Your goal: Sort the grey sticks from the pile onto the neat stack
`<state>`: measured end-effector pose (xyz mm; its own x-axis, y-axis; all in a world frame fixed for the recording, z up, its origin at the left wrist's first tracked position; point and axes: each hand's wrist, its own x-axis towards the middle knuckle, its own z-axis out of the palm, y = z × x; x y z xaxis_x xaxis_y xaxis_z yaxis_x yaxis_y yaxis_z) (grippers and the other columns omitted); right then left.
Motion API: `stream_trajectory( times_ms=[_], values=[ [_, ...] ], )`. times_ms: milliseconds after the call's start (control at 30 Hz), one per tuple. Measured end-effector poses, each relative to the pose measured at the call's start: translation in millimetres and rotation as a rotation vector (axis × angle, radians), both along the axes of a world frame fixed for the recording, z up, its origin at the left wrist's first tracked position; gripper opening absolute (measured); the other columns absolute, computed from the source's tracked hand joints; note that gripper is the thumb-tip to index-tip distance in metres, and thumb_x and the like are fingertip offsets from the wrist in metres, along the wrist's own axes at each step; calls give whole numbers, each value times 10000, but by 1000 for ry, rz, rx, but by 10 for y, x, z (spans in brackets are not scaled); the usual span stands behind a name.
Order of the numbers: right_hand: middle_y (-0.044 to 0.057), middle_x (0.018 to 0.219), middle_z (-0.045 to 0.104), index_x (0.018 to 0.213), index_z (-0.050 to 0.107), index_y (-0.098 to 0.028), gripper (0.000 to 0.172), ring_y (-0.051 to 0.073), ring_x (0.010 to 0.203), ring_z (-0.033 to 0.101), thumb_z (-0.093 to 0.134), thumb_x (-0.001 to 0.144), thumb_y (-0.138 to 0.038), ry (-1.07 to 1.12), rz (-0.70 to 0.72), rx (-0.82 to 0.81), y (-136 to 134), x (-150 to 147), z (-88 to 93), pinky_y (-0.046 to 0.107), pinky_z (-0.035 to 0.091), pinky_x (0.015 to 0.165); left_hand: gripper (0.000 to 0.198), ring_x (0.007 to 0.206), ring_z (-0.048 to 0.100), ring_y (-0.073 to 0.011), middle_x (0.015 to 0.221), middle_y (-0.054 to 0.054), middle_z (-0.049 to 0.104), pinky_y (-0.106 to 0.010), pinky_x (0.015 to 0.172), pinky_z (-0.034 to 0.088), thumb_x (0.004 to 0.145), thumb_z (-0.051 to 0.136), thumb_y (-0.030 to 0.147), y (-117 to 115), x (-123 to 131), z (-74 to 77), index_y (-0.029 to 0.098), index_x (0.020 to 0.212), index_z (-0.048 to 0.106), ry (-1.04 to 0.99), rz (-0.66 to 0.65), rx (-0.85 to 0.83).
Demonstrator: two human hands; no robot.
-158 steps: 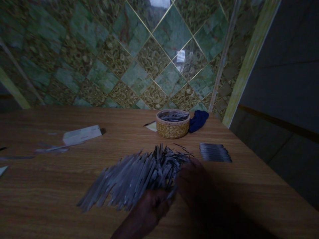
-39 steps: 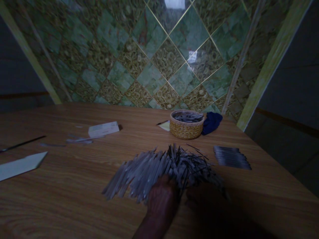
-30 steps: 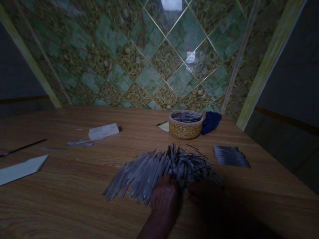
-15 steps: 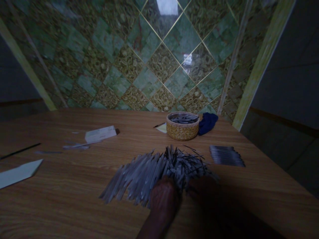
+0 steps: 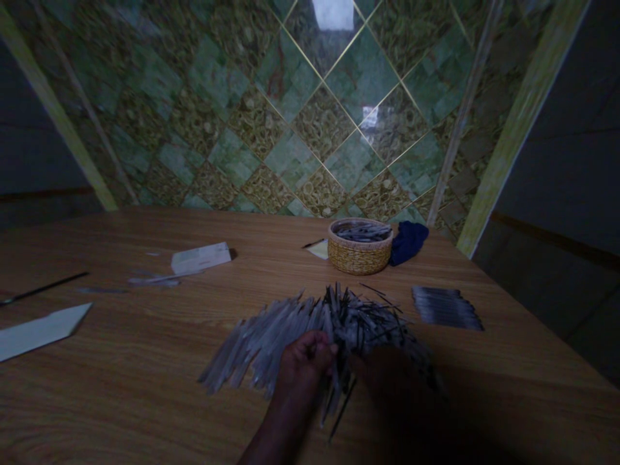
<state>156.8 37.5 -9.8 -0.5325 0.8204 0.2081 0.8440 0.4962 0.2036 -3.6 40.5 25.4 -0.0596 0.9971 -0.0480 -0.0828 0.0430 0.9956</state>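
Note:
A wide heap of narrow clear plastic sleeves [image 5: 256, 339] and thin dark sticks [image 5: 372, 323] lies on the table before me. My left hand [image 5: 303, 365] is at the heap's front middle, its thumb and fingers closed on a long clear sleeve [image 5: 329, 323]. Just to the right, my right hand [image 5: 380, 371] reaches into the dark side of the heap. It is in deep shadow; a fingertip points towards the left hand, and what it holds cannot be made out. Several sleeves and a dark stick [image 5: 343, 410] poke out below, between the hands.
Behind the heap stands a woven basket [image 5: 361, 258] full of similar sleeves, with a dark blue cloth [image 5: 409, 242] beside it. A neat row of sleeved sticks [image 5: 446, 307] lies right. On the left are a white box [image 5: 201, 258], loose sleeves [image 5: 155, 281], pale card [image 5: 43, 329] and a black stick [image 5: 46, 288].
My left hand has turned and risen slightly to the left, its pinching fingers now showing. Sleeves and a dark stick now stick out below the hands. The view has shifted slightly.

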Motion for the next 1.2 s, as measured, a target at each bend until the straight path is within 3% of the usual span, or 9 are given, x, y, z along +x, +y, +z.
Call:
stream_trajectory(
  times_ms=[200,300,633,833,1033,1200],
  values=[
    [17,603,608,921,590,-204,159,127,517,538,563,772,-154,1,88,232,2,31,-73,227,309,482,191,397,425,-64,425,53,502,-172,436,285,568,725,260,-11,0,30,142,659,605,-135,47,-28],
    [12,613,593,856,581,-198,75,126,546,530,539,799,-173,32,129,260,-10,67,-75,237,310,509,172,400,430,-63,422,47,517,-168,436,294,587,720,244,-27,-9,56,142,676,615,-160,38,-47],
    [7,647,609,852,582,-205,118,133,574,551,572,748,-149,58,112,182,63,111,-183,241,289,506,146,422,459,-60,451,46,542,-166,459,331,651,696,223,-19,-24,37,139,709,591,-184,3,-54],
    [10,654,598,843,571,-223,102,143,603,555,542,759,-172,125,73,193,17,180,-98,248,281,509,136,422,459,-56,450,48,535,-157,448,335,644,702,196,-23,-31,15,144,707,594,-281,-1,-40],
    [7,633,542,716,528,-202,87,135,601,497,496,770,-142,298,190,251,-53,171,-19,256,305,547,134,427,470,-49,498,43,556,-146,437,347,636,710,179,6,-52,-1,145,710,604,-332,-6,-67],
    [48,769,584,821,557,-182,179,147,678,504,389,844,-124,461,305,311,-89,170,47,256,377,622,123,429,473,-50,513,35,573,-152,446,360,645,706,189,13,-59,-11,148,702,606,-303,-18,-70]
  ],
)
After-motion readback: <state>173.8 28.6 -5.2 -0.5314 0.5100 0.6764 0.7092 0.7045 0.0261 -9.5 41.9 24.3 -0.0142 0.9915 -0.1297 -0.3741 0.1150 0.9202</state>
